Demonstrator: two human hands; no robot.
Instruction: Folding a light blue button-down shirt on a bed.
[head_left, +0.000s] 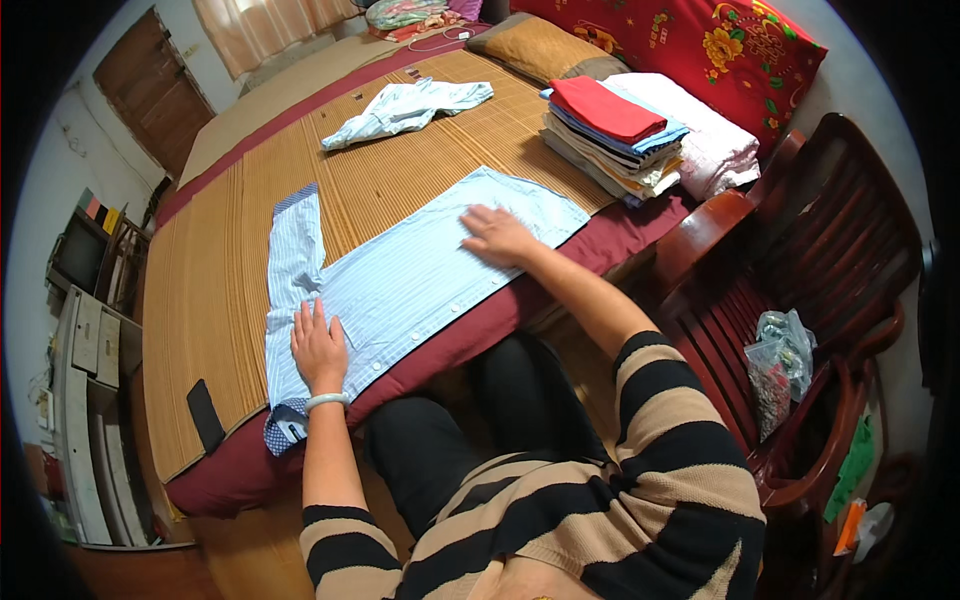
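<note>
A light blue striped button-up shirt (405, 277) lies folded lengthwise along the near edge of the bed, its button row towards me. One sleeve with a dark blue patterned cuff stretches away on the left. My left hand (319, 345) rests flat on the shirt near its collar end, fingers apart; the patterned collar shows beside my wrist. Slightly blurred, my right hand (495, 235) is spread over the shirt towards its hem. Neither hand grips anything. Farther back, a crumpled pale striped garment (409, 109) lies on the bamboo mat (217, 277).
At the right stands a stack of folded clothes (615, 139), red on top, beside a folded white quilt (690, 127). A dark strap-like object (205, 416) lies at the mat's left corner. A wooden chair (720, 360) holding plastic bags (780, 367) is close on my right.
</note>
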